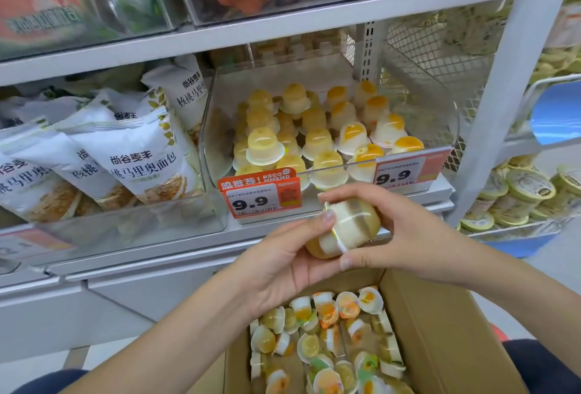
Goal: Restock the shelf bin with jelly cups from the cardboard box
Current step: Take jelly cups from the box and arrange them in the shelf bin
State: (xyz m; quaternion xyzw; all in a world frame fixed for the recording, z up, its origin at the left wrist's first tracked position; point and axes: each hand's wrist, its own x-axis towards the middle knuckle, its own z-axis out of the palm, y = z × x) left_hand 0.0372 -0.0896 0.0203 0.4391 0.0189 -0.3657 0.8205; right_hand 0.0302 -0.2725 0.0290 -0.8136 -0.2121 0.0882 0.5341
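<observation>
- A white metal shelf unit point(283, 28) is filling the upper half of the frame, carrying white bread bags point(125, 154) at centre left.
- An open cardboard box point(440, 330) is sitting at the bottom right, with loose jelly cups point(327, 340) lying jumbled inside.
- A clear shelf bin point(220, 104) is standing at centre, partly filled with upside-down jelly cups in rows; two orange 9.9 price tags point(261, 198) are hanging along its front edge.
- The left hand point(283, 264) and right hand point(405, 236) are meeting just below the bin, fingers curled around two held cups point(345, 227) pressed rim to rim, above the box.
</observation>
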